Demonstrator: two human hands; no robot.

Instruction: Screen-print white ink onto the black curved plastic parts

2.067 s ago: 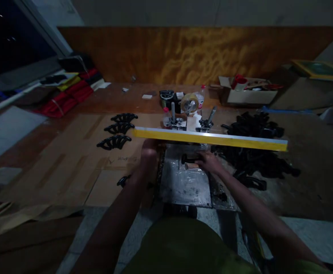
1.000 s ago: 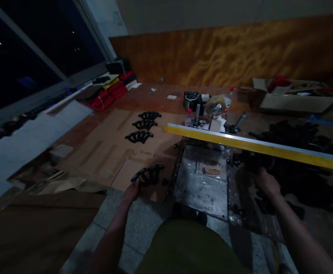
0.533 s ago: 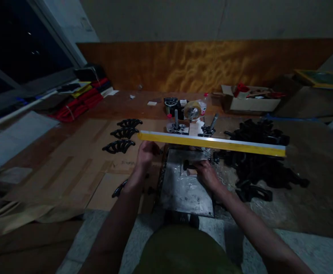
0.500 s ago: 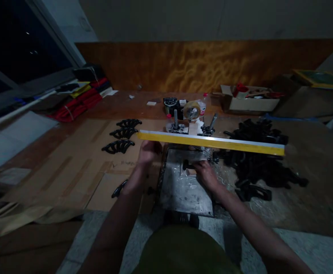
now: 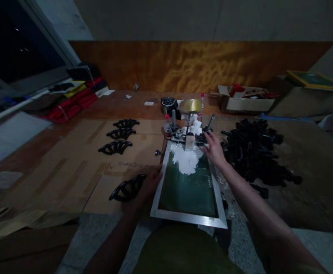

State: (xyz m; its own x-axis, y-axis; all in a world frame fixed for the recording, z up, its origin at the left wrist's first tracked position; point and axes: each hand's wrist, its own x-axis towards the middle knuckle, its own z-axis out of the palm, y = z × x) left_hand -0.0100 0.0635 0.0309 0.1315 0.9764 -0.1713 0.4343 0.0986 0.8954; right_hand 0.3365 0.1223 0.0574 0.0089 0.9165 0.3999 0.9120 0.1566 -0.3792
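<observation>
"Frame (image 5: 188, 219) position?"
"Before you, over the counter (image 5: 121, 104), bearing white paste (image 5: 186, 160)."
"Grip status?"
"Your right hand (image 5: 216, 152): spread, near the pale block (image 5: 190, 143). Your left hand (image 5: 153, 180): at the frame's left side, grip indeterminable."

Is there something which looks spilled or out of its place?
Perhaps: a ragged white patch lies on the far part of the green screen; spilled or placed, I cannot tell. The black pile at right is jumbled, unlike the spaced pieces at left.
</observation>
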